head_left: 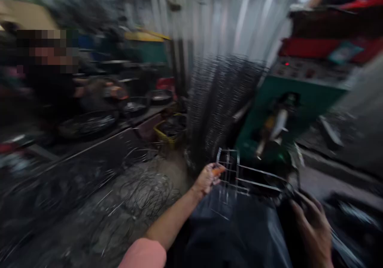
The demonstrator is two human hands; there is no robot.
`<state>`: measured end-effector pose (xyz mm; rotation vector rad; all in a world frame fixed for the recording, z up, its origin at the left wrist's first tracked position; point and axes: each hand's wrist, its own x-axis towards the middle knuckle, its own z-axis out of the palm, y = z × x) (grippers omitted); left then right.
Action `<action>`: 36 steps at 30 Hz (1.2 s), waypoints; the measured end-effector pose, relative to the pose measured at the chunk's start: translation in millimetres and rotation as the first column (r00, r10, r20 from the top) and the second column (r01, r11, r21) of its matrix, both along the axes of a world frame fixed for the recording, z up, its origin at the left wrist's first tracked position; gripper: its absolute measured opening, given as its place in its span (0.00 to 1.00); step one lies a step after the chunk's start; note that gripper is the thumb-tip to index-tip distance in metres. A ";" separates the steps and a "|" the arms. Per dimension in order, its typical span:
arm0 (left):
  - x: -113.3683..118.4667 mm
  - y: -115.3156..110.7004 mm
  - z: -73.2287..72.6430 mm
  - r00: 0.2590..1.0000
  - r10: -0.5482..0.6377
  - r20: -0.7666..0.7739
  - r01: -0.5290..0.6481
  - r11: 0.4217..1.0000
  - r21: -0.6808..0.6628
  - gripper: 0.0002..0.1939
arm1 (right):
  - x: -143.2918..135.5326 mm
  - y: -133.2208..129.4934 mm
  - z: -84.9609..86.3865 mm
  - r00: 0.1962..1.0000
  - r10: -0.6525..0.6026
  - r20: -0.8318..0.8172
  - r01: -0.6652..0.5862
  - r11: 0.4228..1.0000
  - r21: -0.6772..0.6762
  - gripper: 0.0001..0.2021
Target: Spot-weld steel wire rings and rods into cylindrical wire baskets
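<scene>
My left hand (209,178) is closed on the left part of a wire rack (260,170), a light frame of thin metal rods welded crosswise. Something orange (218,170) shows at its fingertips; I cannot make out whether it is a finger cover or a separate piece. The rack is held above my dark-covered lap (236,232). My right hand (312,224) is near the rack's right end, blurred, its thumb and fingers apart. Just beyond the rack stands a green machine (299,92) with a panel and a red light.
Tall stacks of wire mesh pieces (218,100) lean by the corrugated wall (203,20). Loose wires (146,192) lie tangled on the floor to the left. A yellow basket (169,140) stands behind them. Another person (50,84) is at a bench with round pans (160,96).
</scene>
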<state>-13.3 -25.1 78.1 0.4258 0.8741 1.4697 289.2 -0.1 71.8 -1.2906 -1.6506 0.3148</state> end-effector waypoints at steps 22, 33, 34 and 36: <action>44.0 -7.0 -0.1 0.631 -0.327 0.703 0.646 0.723 -0.244 0.10 | 35.8 -97.5 -104.0 0.843 0.389 0.373 -0.289 0.911 -0.296 0.11; 59.3 45.4 -43.8 0.791 -0.515 0.331 0.610 0.709 -0.354 0.27 | -9.9 -107.5 -69.0 0.996 0.079 -0.032 -0.082 0.992 -0.093 0.12; 60.4 44.6 -45.1 0.822 -0.493 0.283 0.568 0.736 -0.367 0.28 | -14.3 -100.1 -66.8 0.997 0.002 -0.076 -0.009 0.995 -0.097 0.12; 62.3 38.0 -46.5 0.906 -0.406 0.119 0.420 0.826 -0.376 0.28 | -22.1 -83.8 -62.7 0.986 -0.098 -0.137 0.085 0.992 -0.098 0.12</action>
